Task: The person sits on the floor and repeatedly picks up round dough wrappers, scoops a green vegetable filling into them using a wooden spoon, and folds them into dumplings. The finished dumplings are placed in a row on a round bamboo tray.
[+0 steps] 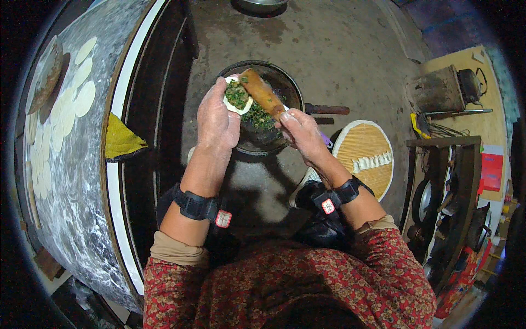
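My left hand (218, 117) cups a round dough wrapper (241, 110) with a mound of chopped green filling (237, 95) on it. In my right hand (302, 131) is a flat brown wooden spatula (262, 92), gripped at its lower end. Its far end reaches the wrapper's edge, and green bits cling to it. Below both hands sits a dark, long-handled pan (263, 148) on the floor. More green filling (261, 118) lies in the pan, partly hidden by my hands and the spatula.
To the right, a round woven tray (363, 137) holds a row of dumplings (372, 162). On the left, a floured table (88, 164) bears many flat wrappers (61, 119), a rolling pin (33, 193) and a yellow cloth (123, 140). A wooden shelf (444, 142) stands at right; a metal basin (261, 5) sits ahead.
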Motion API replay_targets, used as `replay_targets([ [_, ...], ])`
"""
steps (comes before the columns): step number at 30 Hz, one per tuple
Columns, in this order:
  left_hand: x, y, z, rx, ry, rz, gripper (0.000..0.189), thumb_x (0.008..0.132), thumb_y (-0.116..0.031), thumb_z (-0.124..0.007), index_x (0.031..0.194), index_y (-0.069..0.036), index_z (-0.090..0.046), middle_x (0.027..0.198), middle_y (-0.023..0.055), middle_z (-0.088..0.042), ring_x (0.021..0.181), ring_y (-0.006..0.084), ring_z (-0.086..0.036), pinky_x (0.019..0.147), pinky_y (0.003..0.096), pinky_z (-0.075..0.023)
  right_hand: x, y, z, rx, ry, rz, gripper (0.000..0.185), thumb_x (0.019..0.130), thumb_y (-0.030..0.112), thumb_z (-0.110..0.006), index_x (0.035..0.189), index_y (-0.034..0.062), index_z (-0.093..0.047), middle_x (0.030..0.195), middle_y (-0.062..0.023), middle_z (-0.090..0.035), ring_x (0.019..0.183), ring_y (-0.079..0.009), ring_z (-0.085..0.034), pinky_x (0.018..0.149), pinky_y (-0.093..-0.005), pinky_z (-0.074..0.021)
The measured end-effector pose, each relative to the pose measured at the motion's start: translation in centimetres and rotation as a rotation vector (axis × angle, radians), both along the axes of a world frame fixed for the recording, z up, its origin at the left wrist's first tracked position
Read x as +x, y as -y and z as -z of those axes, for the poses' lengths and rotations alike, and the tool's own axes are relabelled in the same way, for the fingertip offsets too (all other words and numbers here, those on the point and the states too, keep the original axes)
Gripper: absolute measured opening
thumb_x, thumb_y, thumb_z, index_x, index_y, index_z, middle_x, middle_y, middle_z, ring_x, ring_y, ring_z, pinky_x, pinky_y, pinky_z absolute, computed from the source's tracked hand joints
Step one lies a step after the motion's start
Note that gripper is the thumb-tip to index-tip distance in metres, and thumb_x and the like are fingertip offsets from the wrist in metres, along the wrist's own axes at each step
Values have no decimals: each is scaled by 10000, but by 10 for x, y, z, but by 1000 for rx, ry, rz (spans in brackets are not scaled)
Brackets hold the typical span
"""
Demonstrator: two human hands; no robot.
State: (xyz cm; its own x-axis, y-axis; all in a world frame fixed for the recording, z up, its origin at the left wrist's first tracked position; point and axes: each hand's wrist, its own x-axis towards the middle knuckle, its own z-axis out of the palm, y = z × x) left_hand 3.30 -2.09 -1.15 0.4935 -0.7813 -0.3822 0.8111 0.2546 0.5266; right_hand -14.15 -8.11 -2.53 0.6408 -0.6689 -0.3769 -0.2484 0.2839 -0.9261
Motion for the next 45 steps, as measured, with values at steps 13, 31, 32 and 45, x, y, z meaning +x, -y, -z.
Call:
replay_targets([
  [13, 10, -1, 14, -199, -359, 149, 343, 922, -274, -389, 1053, 24, -497, 1060, 221, -546, 970, 353, -538, 855, 456, -442, -36, 0, 115, -877, -972, -605, 346, 816, 261, -499, 1114, 87, -493, 827, -177, -566, 796, -352, -574, 664, -457, -471],
  [31, -25, -3, 2, -133, 24, 386, 238, 906, -168, -422, 1029, -4, -543, 979, 111, -582, 864, 206, -579, 766, 336, -474, 18, -6, -24, -1418, 78, 18, 172, 672, 110, -662, 827, 94, -590, 1018, -88, -542, 967, -283, -492, 829, -394, -352],
  [32, -26, -3, 0, -122, 28, 419, 242, 907, -180, -425, 1035, -13, -546, 982, 98, -581, 870, 194, -573, 764, 327, -467, 18, -5, -25, -1315, 89, 65, 165, 682, 111, -659, 831, 89, -592, 1012, -94, -542, 964, -285, -491, 830, -394, -355],
  [45, -36, -6, -30, -87, 481, 651, 318, 870, -223, -519, 1103, -7, -512, 953, 65, -565, 765, 108, -553, 704, 224, -445, 14, -7, -44, -212, 307, 353, 104, 815, 96, -575, 860, 3, -560, 768, -28, -559, 564, -54, -508, 460, -195, -433],
])
